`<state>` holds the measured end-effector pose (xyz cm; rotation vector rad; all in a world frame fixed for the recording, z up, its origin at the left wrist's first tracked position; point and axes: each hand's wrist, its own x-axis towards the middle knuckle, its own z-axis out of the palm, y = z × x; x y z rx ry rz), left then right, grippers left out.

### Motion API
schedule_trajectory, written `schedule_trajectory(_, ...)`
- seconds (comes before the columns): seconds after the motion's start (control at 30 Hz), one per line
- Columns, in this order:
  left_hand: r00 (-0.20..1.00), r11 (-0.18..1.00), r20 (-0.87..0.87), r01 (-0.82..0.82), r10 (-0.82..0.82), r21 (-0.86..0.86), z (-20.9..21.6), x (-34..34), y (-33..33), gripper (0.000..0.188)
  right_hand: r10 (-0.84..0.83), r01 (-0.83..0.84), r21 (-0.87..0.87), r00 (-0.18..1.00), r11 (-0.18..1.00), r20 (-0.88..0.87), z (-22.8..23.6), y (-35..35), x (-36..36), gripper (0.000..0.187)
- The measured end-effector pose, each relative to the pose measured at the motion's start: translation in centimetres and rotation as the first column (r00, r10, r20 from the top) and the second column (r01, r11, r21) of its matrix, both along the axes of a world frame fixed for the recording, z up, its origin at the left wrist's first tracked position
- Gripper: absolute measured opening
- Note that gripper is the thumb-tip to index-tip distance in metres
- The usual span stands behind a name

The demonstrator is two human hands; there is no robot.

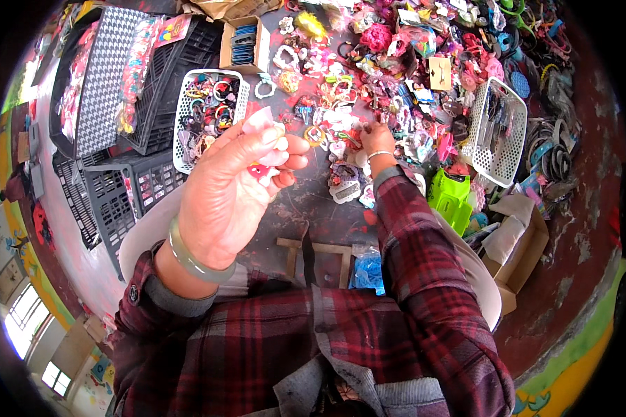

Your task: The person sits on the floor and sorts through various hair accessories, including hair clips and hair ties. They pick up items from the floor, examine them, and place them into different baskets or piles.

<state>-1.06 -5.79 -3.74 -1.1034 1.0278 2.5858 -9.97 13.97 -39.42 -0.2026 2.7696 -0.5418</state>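
My left hand (pixel 236 163), raised in front of me with a pale green bangle at the wrist, is closed around small pink, white and red hair ornaments (pixel 263 156). Their exact shape is partly hidden by the fingers. Farther right, my right hand (pixel 378 142) reaches down into the heap of hair accessories (pixel 396 104), fingers drawn together. What they grip, if anything, is hidden. Close by the right hand lie a yellow round hair piece (pixel 314 135) and white-and-dark pieces (pixel 346 187). A pale blue scrunchie (pixel 265 85) lies beyond the left hand.
A white basket (pixel 242 104) of hair ties stands left, beside a small cardboard box (pixel 263 45). Black plastic crates (pixel 111 201) are stacked farther left. On the right are another white basket (pixel 497 167), a bright green package (pixel 450 201) and an open carton (pixel 518 267).
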Motion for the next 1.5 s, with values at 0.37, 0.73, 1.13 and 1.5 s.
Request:
schedule_trajectory(0.37, 0.999, 1.000, -0.026, 0.024, -0.024, 0.003, 0.2, 0.1, 0.8, 0.024, 0.584, 0.854, -0.518, 0.445, -0.050, 0.678, 3.5, 0.4, -1.6, 0.024)
schedule_trajectory(0.73, 0.999, 0.997, -0.036, 0.017, -0.019, -0.070, -0.6, -0.4, 0.9, 0.027, 0.725, 0.766, -0.638, 0.483, -0.078, 0.491, 9.2, -1.5, -3.9, 0.037)
schedule_trajectory(1.13, 0.977, 0.969, -0.155, -0.176, 0.149, -0.172, -3.6, -0.2, -1.4, 0.012, 0.870, 0.463, -0.879, 0.381, 0.112, 0.311, 23.4, -8.6, -0.6, 0.023)
schedule_trajectory(1.5, 0.976, 0.967, -0.097, -0.207, 0.194, -0.150, -3.1, -0.3, -0.5, 0.020, 0.766, 0.314, -0.916, 0.514, 0.249, 0.385, 21.5, -8.0, -1.9, 0.029)
